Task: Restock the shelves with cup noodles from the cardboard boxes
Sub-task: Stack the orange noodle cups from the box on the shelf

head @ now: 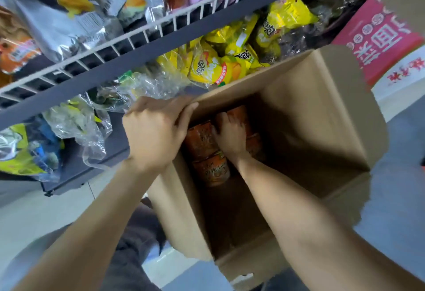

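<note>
An open cardboard box (317, 116) stands on the floor in front of the shelves. Deep inside it lie several orange cup noodles (202, 141), packed against its far-left corner. My left hand (156, 129) grips the box's left flap at the corner, fingers curled over the edge. My right hand (230, 136) reaches down into the box and curls around one orange cup, which it partly hides. Another cup (212, 171) lies just below my right wrist.
A dark shelf with a white wire rail (138, 35) runs diagonally above the box, holding yellow snack bags (213, 65) and silver bags (69, 14). Clear plastic wrap (76, 122) lies on the lower shelf. A pink printed carton (377, 37) stands at the right.
</note>
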